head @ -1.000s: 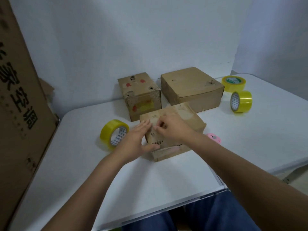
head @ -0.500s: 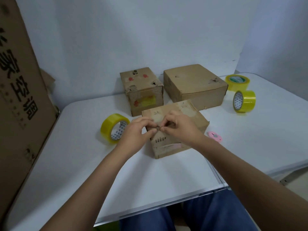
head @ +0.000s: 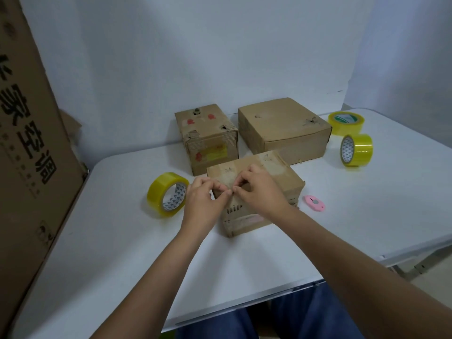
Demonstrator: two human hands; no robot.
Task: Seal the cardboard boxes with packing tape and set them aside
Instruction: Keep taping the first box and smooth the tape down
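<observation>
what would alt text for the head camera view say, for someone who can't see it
Both hands, left hand and right hand, pinch at the near top edge of a small cardboard box on a white table. Two more boxes sit behind; three yellow tape rolls and a pink cutter lie around.

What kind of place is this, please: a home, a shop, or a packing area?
Probably a small improvised packing station, not a proper warehouse. A plain white table against bare walls carries worn cardboard boxes, yellow tape rolls and a pink cutter.
</observation>
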